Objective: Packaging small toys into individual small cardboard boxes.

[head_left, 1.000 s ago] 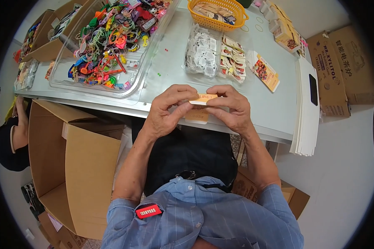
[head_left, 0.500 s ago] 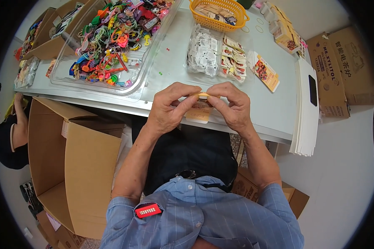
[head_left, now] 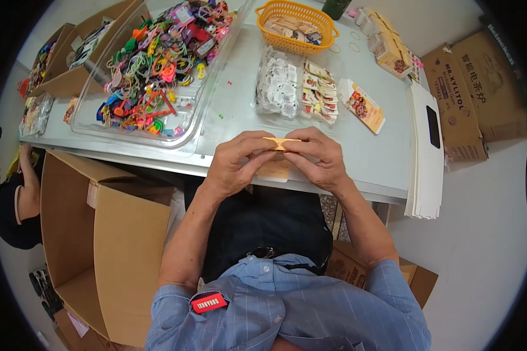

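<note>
A small yellow-orange printed card carton (head_left: 275,171) is held over the table's front edge, its upper end toward the far side. My left hand (head_left: 238,161) pinches it on the left between thumb and fingers. My right hand (head_left: 317,158) pinches the opposite side the same way, the thumbs close together under the top edge. Fingers cover part of the carton. Beyond my hands lie a clear tray of small white packets (head_left: 277,82) and a pile of red-and-cream packets (head_left: 319,93). A flat printed card (head_left: 364,107) in similar colours rests to their right.
A large clear bin (head_left: 184,137) of colourful trinkets stands at left, a yellow basket (head_left: 298,44) at the back. Several small cartons (head_left: 392,55) line the far right, near a dark phone (head_left: 433,126) on white sheets. An open cardboard box (head_left: 126,257) stands below left; another person (head_left: 17,199) is beyond.
Both hands have shifted slightly left and nearer with the carton, whose orange upper edge now shows wider between the fingers. The whole view has also shifted a little.
</note>
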A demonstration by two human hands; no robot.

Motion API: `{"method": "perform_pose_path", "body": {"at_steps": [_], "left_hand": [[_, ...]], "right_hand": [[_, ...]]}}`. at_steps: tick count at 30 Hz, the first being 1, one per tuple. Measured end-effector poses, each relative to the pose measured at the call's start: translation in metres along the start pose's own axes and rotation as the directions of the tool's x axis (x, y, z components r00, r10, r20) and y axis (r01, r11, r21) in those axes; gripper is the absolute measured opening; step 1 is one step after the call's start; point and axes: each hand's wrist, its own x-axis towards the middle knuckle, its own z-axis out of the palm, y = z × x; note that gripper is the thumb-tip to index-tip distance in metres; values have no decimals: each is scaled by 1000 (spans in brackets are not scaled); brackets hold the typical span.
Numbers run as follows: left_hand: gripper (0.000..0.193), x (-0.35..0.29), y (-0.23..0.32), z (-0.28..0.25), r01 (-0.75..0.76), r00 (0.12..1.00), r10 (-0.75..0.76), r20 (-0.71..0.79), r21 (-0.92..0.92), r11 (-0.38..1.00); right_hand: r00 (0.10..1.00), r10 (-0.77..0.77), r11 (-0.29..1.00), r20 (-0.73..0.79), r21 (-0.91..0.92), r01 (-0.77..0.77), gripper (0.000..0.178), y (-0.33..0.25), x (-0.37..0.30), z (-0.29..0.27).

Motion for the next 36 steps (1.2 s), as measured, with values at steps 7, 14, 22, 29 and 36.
{"method": "perform_pose_path", "body": {"at_steps": [7, 14, 22, 29, 36], "left_hand": [[45, -8, -5, 8, 60, 997, -59, -39, 10, 998], [52, -5, -27, -14, 104, 954, -106, -281, -23, 994], [49, 3, -25, -1, 45, 962, -6, -273, 136, 990], [55, -3, -32, -5, -45, 935, 121, -334, 226, 973], [46, -26, -6, -8, 217, 916, -279, -288, -229, 949]], "right_hand": [[984, 143, 982, 104, 109, -154, 31, -6, 15, -16], [972, 105, 944, -212, -286, -164, 24, 20, 127, -62], [980, -83, 696, 179, -693, 186, 48, 219, 242, -94], [903, 342, 612, 258, -791, -6, 28, 205, 257, -65], [955, -150, 679, -255, -729, -87, 24, 141, 233, -96]]}}
